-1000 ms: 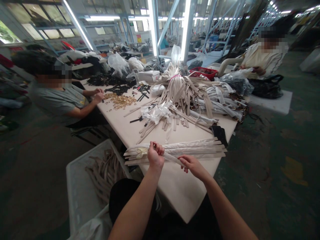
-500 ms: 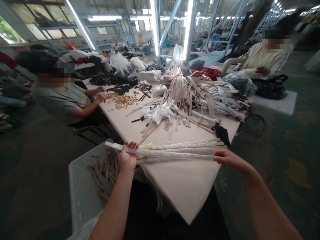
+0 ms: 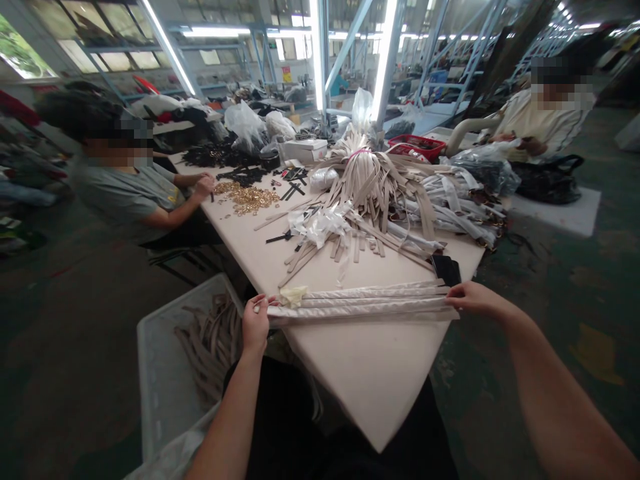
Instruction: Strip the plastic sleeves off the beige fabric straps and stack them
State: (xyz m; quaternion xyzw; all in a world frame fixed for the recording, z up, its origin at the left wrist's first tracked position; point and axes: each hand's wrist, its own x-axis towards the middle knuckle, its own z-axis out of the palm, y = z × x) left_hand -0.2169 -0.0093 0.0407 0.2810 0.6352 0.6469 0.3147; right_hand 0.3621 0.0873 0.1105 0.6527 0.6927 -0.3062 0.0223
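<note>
A bundle of long straps wrapped in white film [image 3: 363,304] lies across the near part of the cream table [image 3: 360,380]. Its ends are held between my hands. My left hand [image 3: 256,325] curls around the bundle's left end, over the table corner's edge. My right hand [image 3: 473,299] has its fingers on the right end, close to a black flat object [image 3: 446,269]. A strip of yellowish tape [image 3: 294,297] sits on the bundle near my left hand.
A grey crate of beige straps [image 3: 165,360] stands to my left. Beyond the bundle lie a tied beige strap pile [image 3: 360,180] and gold buckles [image 3: 245,199], which a co-worker's hands [image 3: 203,187] are near. Another person [image 3: 540,113] sits at the right.
My hands have moved apart along the bundle, the left toward its left end and the right toward its right end. The bundle now lies straighter across the table.
</note>
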